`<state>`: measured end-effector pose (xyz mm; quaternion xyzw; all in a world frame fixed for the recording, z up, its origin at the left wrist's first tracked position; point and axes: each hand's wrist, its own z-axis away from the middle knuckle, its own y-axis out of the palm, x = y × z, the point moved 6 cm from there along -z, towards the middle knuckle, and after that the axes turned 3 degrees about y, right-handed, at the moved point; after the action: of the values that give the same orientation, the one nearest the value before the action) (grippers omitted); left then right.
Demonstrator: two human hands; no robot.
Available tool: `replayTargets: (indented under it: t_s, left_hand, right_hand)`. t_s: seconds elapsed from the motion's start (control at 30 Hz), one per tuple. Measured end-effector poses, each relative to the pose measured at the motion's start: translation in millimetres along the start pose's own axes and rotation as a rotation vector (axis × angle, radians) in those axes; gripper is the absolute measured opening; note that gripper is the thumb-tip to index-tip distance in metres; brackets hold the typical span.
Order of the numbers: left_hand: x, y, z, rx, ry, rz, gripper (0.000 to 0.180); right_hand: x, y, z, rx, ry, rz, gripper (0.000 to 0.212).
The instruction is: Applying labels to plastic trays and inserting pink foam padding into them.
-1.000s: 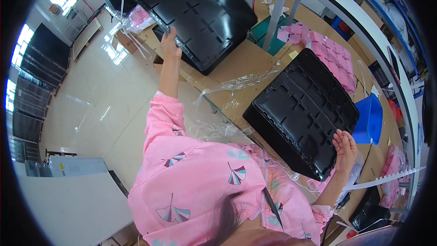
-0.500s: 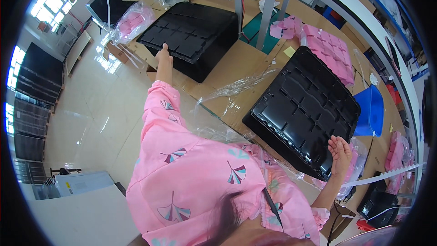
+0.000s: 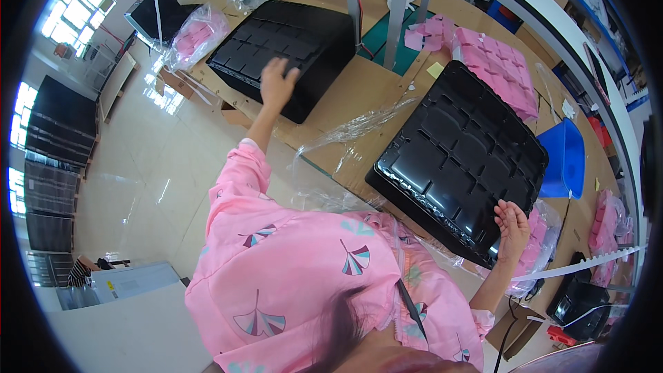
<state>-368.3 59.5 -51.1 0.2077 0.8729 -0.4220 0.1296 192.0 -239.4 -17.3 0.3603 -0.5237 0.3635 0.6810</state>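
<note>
My left hand (image 3: 277, 85) is raised at the near edge of the left stack of black plastic trays (image 3: 242, 55), its fingers apart and nothing in them. Whether a fingertip touches that stack I cannot tell. On my right, a second stack of glossy black moulded trays (image 3: 463, 152) lies at an angle near the table's front edge, grooves crossing its top. By its near right corner is my right hand (image 3: 512, 231), with fingers curled together. What they may be pinching is hidden or too small to make out.
Crumpled clear film (image 3: 352, 135) lies between the two stacks on the cardboard-covered table (image 3: 331, 107). Pink moulded trays (image 3: 497, 72) are behind the right stack, and a blue bin (image 3: 563, 159) stands beside it. Grey metal posts (image 3: 398, 21) rise at the back.
My left hand has come off the left stack's front edge and moved right, fingers spreading. The right hand has barely moved, still by the right stack's corner.
</note>
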Motion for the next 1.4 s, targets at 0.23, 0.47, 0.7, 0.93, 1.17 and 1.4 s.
replayTargets:
  t_s: [0.23,0.47,0.7,0.93,1.17,1.4]
  left_hand:
    - [-31.9,32.5,23.8,0.167,0.173,-0.300,0.041]
    - [-76.6,2.0,35.5,0.019,0.275,0.104,0.040]
    - [-221.3,-15.2,29.0,0.187,0.166,0.748,0.035]
    - [-358.5,-39.9,56.4,0.408,0.205,1.091,0.026]
    - [-496.7,-83.6,84.1,0.554,0.642,1.191,0.020]
    - [-602.0,-105.7,124.8,0.300,1.066,0.912,0.042]
  right_hand:
    - [7.8,-4.4,19.0,-0.128,-0.162,0.123,0.020]
    - [94.8,-20.4,112.3,-0.791,-1.068,0.692,0.039]
    - [85.0,-142.6,110.6,-1.249,-0.778,0.681,0.055]
    - [16.0,-212.8,68.6,-0.692,-0.439,0.055,0.032]
    - [31.3,-128.3,96.4,-0.615,-0.522,0.620,0.013]
    - [49.4,-26.8,127.7,-0.506,-0.749,1.134,0.018]
